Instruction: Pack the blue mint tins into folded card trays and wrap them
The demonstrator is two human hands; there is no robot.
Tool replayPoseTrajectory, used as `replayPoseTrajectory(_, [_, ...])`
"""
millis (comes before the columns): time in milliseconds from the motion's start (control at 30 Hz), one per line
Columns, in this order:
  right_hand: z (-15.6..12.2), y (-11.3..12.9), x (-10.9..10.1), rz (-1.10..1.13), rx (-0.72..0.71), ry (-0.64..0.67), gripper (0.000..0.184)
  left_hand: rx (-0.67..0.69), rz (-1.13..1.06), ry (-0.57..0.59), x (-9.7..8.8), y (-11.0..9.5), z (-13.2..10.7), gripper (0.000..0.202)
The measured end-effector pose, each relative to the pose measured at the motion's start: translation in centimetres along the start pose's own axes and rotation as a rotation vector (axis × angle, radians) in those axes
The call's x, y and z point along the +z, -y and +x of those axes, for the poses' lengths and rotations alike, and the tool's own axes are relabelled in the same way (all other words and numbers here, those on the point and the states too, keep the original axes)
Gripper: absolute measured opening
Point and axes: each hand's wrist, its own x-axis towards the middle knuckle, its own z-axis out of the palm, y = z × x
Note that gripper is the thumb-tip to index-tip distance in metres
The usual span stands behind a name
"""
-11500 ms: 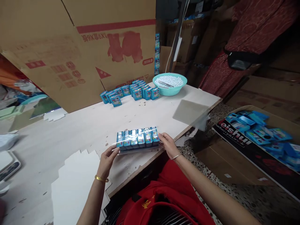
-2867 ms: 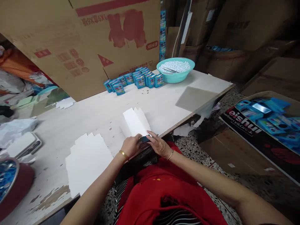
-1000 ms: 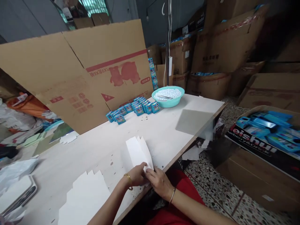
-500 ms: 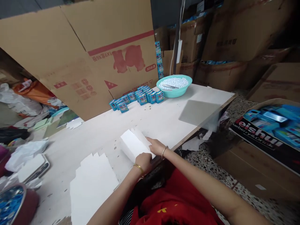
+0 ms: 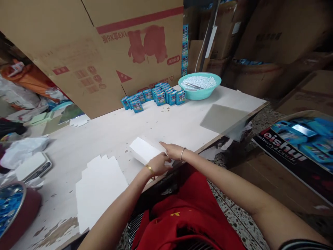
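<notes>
A white folded cardboard box (image 5: 146, 150) lies tilted near the table's front edge, its long side pointing away from me. My left hand (image 5: 159, 164) is closed at the near end of the box, its fingers bent over the end flaps. On the right side of the box, my right hand (image 5: 173, 151) grips the near corner, with the index finger stretched along its edge. The two hands almost touch, and they hide the near end of the box. To the left of my left arm lies a fanned stack of flat white cardboard sheets (image 5: 100, 189).
Several small blue packets (image 5: 160, 98) stand before a big cardboard carton (image 5: 109, 69). A turquoise basin (image 5: 199, 93) of white pellets sits at the back right, near a translucent sheet (image 5: 223, 119). A red tub (image 5: 33, 203) and a white scale (image 5: 32, 166) are at left.
My left hand has shifted up over the near end of the box, closer to my right hand. The view has tilted down slightly.
</notes>
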Motion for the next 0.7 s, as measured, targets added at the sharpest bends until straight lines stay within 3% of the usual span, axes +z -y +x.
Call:
replayPoseTrajectory(133, [0.3, -0.6, -0.8, -0.086, -0.112, 0.046, 0.065, -0.014, 0.064, -0.441, -3.7, 4.0, 0.2, 0.028])
replayPoseTrajectory(200, [0.6, -0.9, -1.5, -0.132, -0.175, 0.068, 0.063, -0.013, 0.143, -0.524, -5.1, 6.6, 0.8, 0.037])
replayPoseTrajectory(233, [0.7, -1.1, -1.8, -0.161, -0.198, 0.082, 0.062, -0.008, 0.163, -0.481, -5.5, 7.9, 1.2, 0.039])
replayPoseTrajectory(333, [1.0, -1.9, -2.3, -0.25, -0.23, 0.106, 0.067, -0.01, 0.108, -0.163, -5.8, 10.8, 1.8, 0.042])
replayPoseTrajectory(433, [0.7, -2.4, -1.6, -0.329, -0.272, 0.043, 0.072, 0.038, -0.009, 0.017, -5.1, 11.9, 1.5, 0.048])
replayPoseTrajectory(500, [0.2, -2.5, -0.6, -0.373, -0.318, -0.05, 0.068, 0.111, -0.001, 0.017, -4.3, 11.9, 1.1, 0.047])
replayPoseTrajectory(600, [-0.7, -2.4, 1.1, -0.404, -0.361, -0.185, 0.052, 0.19, 0.192, -0.05, -2.9, 11.3, 0.7, 0.043])
replayPoseTrajectory(700, [-1.0, -2.5, 1.7, -0.369, -0.341, -0.21, 0.05, 0.123, 0.419, -0.112, -1.6, 10.4, 1.1, 0.03])
